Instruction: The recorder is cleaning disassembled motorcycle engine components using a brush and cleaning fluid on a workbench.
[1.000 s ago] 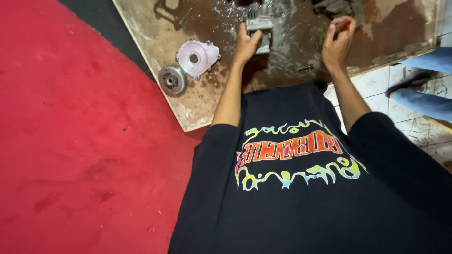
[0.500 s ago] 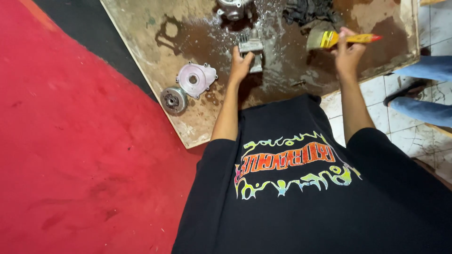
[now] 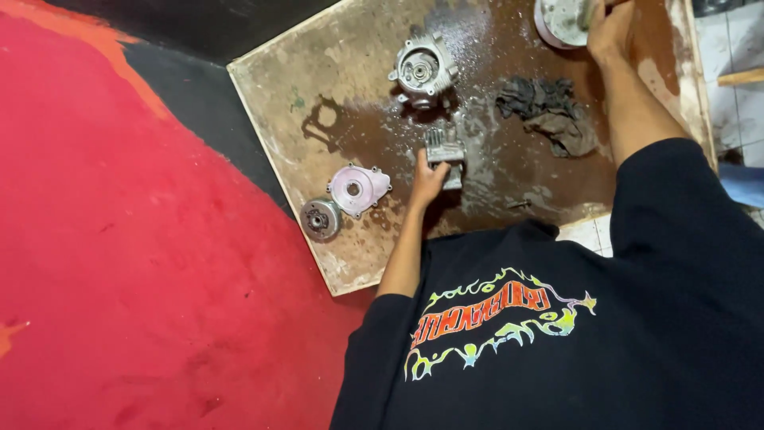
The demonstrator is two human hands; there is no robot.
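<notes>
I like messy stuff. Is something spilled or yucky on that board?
Yes. A dark wet stain spreads over the middle of the wooden board, around the finned metal part the left hand holds. A grimy rag lies crumpled near the right hand.

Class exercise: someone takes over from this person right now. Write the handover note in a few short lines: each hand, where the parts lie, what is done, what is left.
Left hand: gripping the finned metal block on the wet board.
Right hand: at the board's far edge, on the round pale container; whether it holds anything cannot be told.
Parts: round housing beyond the block; flat cover and small round part side by side near the left edge; dark rag to the right.
Done: the board's middle is wet and dirty around the block.
Left: the block is still in hand; cover and small round part lie untouched.
</notes>
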